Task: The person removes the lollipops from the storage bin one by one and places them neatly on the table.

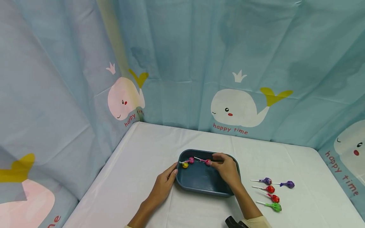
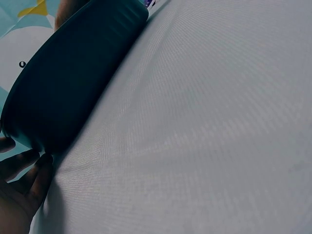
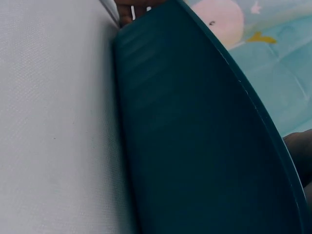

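A dark blue tray (image 1: 203, 189) sits on the white table in the head view. My right hand (image 1: 228, 171) reaches over its right side and pinches a pink lollipop (image 1: 208, 162) by the candy end, stick pointing left. Inside the tray's far-left corner lie another pink lollipop (image 1: 191, 160) and a yellow lollipop (image 1: 185, 165). Against the tray's left end rests my left hand (image 1: 163, 183); the left wrist view shows its fingertips (image 2: 45, 160) touching the outer wall. In the right wrist view the tray wall (image 3: 195, 122) hides most of my right hand.
Right of the tray lie two purple lollipops (image 1: 267, 181), two red lollipops (image 1: 270, 189) and a green lollipop (image 1: 276, 207), sticks mostly pointing left. A blue whale-print curtain (image 1: 182, 63) hangs along the table's back and sides. A black object (image 1: 232, 222) shows by the right sleeve.
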A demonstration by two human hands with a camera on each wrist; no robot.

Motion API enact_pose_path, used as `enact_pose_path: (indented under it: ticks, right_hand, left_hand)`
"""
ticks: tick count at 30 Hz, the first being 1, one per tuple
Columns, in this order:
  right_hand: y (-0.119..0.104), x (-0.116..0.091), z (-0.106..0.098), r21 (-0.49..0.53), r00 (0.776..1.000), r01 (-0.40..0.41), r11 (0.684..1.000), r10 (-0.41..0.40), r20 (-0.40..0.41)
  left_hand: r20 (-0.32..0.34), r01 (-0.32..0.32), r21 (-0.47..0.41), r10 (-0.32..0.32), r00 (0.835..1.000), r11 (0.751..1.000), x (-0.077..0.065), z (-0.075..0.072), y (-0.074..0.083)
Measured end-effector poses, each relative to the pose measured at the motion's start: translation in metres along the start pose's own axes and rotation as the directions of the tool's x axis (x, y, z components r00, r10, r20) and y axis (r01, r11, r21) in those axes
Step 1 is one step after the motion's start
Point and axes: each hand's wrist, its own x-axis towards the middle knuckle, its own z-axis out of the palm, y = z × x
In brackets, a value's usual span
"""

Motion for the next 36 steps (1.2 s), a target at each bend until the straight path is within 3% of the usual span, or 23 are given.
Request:
enact_pose_path:
  ticks: [6, 17, 28, 36]
  right_hand:
    - [0.000, 0.003, 0.003, -0.047, 1.000, -0.003, 0.999, 0.004, 0.031]
    - [-0.003, 0.007, 0.007, -0.080, 0.993, 0.062, 0.995, -0.053, 0.101]
    - [-0.001, 0.007, 0.018, -0.204, 0.983, 0.135, 0.969, -0.105, 0.152]
    - [-0.002, 0.007, 0.018, -0.207, 0.981, 0.111, 0.972, -0.074, 0.181]
  left_hand:
    - [0.004, 0.006, 0.003, -0.006, 1.000, 1.000, -0.001, -0.001, 0.001]
    - [0.006, 0.002, 0.001, -0.002, 1.000, 1.000, 0.000, 0.000, 0.001]
    - [0.010, 0.012, 0.004, -0.012, 1.000, 1.000, -0.003, 0.002, -0.001]
    - [0.006, 0.006, 0.009, -0.006, 1.000, 1.000, -0.001, 0.001, 0.000]
